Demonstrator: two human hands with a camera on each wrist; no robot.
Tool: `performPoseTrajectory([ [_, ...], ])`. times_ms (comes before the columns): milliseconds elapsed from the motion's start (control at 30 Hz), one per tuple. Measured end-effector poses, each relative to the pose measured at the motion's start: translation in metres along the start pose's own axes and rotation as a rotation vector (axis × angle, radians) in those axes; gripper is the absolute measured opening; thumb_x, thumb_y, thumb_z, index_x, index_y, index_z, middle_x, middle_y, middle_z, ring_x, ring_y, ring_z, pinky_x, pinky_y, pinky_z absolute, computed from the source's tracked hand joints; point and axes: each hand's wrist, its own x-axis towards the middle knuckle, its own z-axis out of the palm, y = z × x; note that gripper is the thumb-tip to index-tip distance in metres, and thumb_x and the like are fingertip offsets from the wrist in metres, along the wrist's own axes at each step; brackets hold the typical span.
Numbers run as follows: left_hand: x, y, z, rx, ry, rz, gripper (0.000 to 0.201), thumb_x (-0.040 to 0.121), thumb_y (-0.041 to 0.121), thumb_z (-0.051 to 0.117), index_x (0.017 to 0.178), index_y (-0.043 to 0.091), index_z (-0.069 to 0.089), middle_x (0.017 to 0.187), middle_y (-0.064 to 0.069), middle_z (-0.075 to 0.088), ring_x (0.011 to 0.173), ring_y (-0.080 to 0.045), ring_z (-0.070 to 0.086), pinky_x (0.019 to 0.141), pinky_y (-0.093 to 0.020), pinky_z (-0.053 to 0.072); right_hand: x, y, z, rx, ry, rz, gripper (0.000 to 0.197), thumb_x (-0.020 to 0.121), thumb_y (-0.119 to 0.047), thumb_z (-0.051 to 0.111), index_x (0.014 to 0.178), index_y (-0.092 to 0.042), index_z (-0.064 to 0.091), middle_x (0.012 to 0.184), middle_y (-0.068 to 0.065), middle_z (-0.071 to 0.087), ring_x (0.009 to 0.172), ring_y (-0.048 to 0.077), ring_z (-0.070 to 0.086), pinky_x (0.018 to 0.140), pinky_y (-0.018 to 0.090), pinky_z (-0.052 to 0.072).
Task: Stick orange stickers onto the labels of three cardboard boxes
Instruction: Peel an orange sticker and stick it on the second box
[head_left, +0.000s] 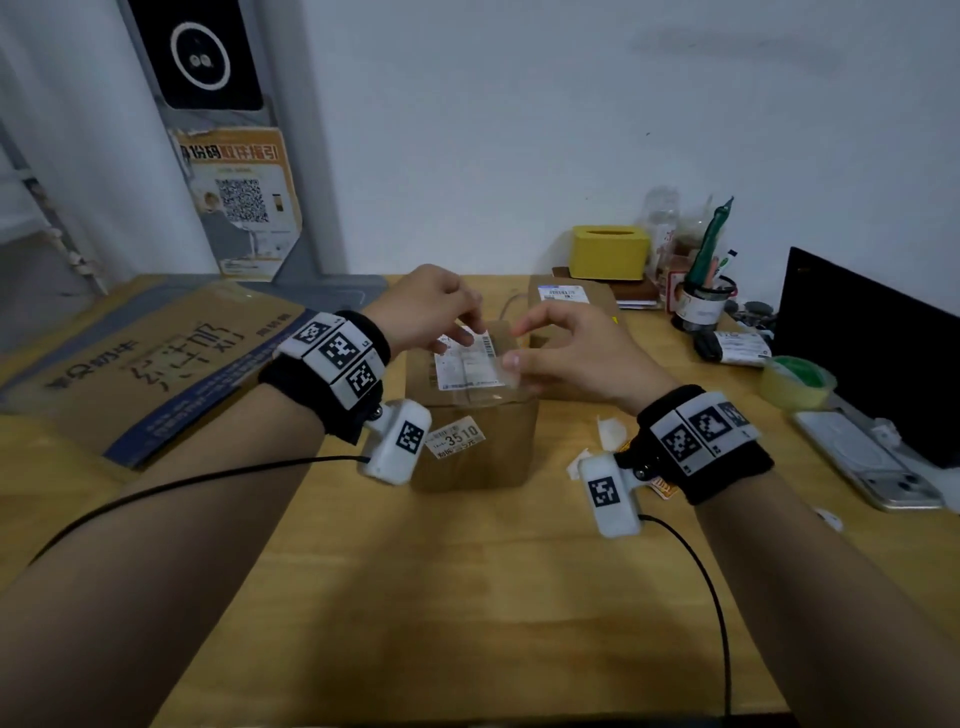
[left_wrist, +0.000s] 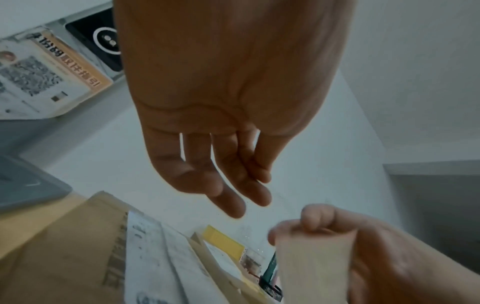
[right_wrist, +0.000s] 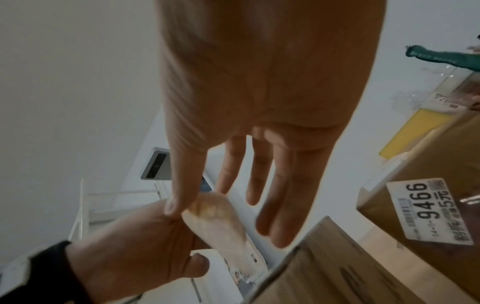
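Observation:
A brown cardboard box (head_left: 478, 441) stands mid-table with a white shipping label (head_left: 462, 366) on top and a numbered sticker (head_left: 456, 437) on its front. Both hands hover over that label. My right hand (head_left: 524, 343) pinches one end of a pale translucent strip (right_wrist: 223, 226) between thumb and forefinger. My left hand (head_left: 462, 325) is close beside the strip, its fingers (left_wrist: 233, 195) hanging loosely with nothing seen in them. A second box (head_left: 571, 312) with its own label (head_left: 563, 294) stands behind, and a numbered sticker (right_wrist: 428, 209) is on its side.
A large flattened carton (head_left: 156, 353) lies at the left. At the back right are a yellow tissue box (head_left: 610, 252) and a pen holder (head_left: 704, 306). A tape roll (head_left: 797, 382), a phone (head_left: 857, 457), a black screen (head_left: 872, 338) and paper scraps (head_left: 608, 431) lie at the right.

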Motion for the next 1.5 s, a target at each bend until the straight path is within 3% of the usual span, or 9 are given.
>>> performPoseTrajectory([
  [100, -0.004, 0.001, -0.005, 0.003, -0.020, -0.071, 0.033, 0.103, 0.040, 0.046, 0.096, 0.013, 0.062, 0.086, 0.000, 0.077, 0.073, -0.017, 0.071, 0.062, -0.028, 0.048, -0.001, 0.002, 0.004, -0.023, 0.030, -0.009, 0.021, 0.080, -0.015, 0.086, 0.086, -0.014, 0.066, 0.067, 0.004, 0.072, 0.054, 0.024, 0.063, 0.053, 0.030, 0.056],
  [233, -0.009, 0.005, -0.006, -0.008, -0.044, -0.185, 0.041, 0.096, 0.055, 0.053, 0.110, 0.017, 0.057, 0.087, -0.003, 0.079, 0.074, -0.020, 0.071, 0.058, -0.026, 0.047, 0.007, 0.006, 0.006, -0.073, 0.163, -0.162, 0.017, 0.073, -0.034, 0.088, 0.074, -0.032, 0.071, 0.083, -0.009, 0.069, 0.068, 0.023, 0.065, 0.063, 0.040, 0.055],
  [333, -0.011, 0.007, -0.005, -0.042, -0.139, -0.215, 0.043, 0.094, 0.054, 0.058, 0.112, 0.016, 0.055, 0.089, -0.005, 0.079, 0.073, -0.020, 0.069, 0.056, -0.024, 0.044, 0.009, 0.007, 0.006, -0.136, 0.189, -0.317, 0.020, 0.074, -0.023, 0.089, 0.075, -0.033, 0.072, 0.106, 0.001, 0.063, 0.083, 0.015, 0.067, 0.076, 0.033, 0.057],
  [500, -0.008, 0.008, -0.002, -0.082, -0.156, -0.173, 0.024, 0.093, 0.037, 0.068, 0.103, 0.016, 0.062, 0.087, -0.001, 0.079, 0.071, -0.016, 0.071, 0.064, -0.028, 0.046, 0.010, 0.010, 0.008, -0.286, 0.197, -0.448, 0.018, 0.075, -0.021, 0.090, 0.077, -0.027, 0.074, 0.114, 0.005, 0.061, 0.094, 0.019, 0.063, 0.063, 0.018, 0.047],
  [767, 0.000, 0.004, 0.004, -0.108, 0.115, -0.093, 0.026, 0.083, 0.012, 0.075, 0.099, 0.019, 0.056, 0.084, -0.003, 0.076, 0.068, -0.013, 0.070, 0.051, -0.022, 0.044, 0.011, 0.014, 0.003, -0.278, 0.085, -0.217, 0.023, 0.070, -0.026, 0.092, 0.078, -0.037, 0.073, 0.125, -0.003, 0.057, 0.109, 0.015, 0.061, 0.091, 0.023, 0.052],
  [900, -0.002, 0.003, 0.001, -0.041, 0.087, -0.052, 0.025, 0.082, 0.013, 0.076, 0.101, 0.017, 0.060, 0.088, -0.003, 0.077, 0.071, -0.013, 0.070, 0.053, -0.023, 0.047, 0.008, 0.012, 0.002, -0.102, 0.181, -0.089, 0.021, 0.083, -0.036, 0.081, 0.080, -0.016, 0.075, 0.102, 0.001, 0.071, 0.085, 0.022, 0.068, 0.067, 0.034, 0.056],
  [1033, -0.007, 0.004, 0.000, 0.006, 0.040, 0.012, 0.023, 0.080, 0.014, 0.080, 0.100, 0.014, 0.068, 0.084, 0.000, 0.076, 0.073, -0.012, 0.071, 0.054, -0.022, 0.047, 0.010, 0.002, 0.001, -0.018, 0.247, 0.097, 0.036, 0.091, -0.044, 0.072, 0.080, -0.010, 0.063, 0.084, 0.005, 0.071, 0.064, 0.021, 0.067, 0.044, 0.025, 0.044],
  [1300, -0.009, 0.002, -0.005, 0.034, 0.032, 0.042, 0.011, 0.080, 0.017, 0.081, 0.086, 0.019, 0.072, 0.089, -0.008, 0.078, 0.069, -0.009, 0.068, 0.054, -0.021, 0.045, 0.008, -0.009, 0.000, 0.027, 0.175, 0.213, 0.022, 0.092, -0.033, 0.063, 0.093, -0.013, 0.073, 0.094, 0.011, 0.077, 0.061, 0.020, 0.064, 0.047, 0.025, 0.041],
  [1500, -0.006, 0.000, -0.006, 0.041, 0.045, 0.048, 0.012, 0.082, 0.027, 0.081, 0.086, 0.019, 0.072, 0.086, 0.000, 0.079, 0.070, -0.007, 0.069, 0.055, -0.021, 0.046, 0.009, -0.010, 0.004, -0.057, 0.137, 0.224, 0.039, 0.090, -0.052, 0.068, 0.090, -0.013, 0.075, 0.087, 0.003, 0.077, 0.059, 0.017, 0.065, 0.045, 0.024, 0.042],
])
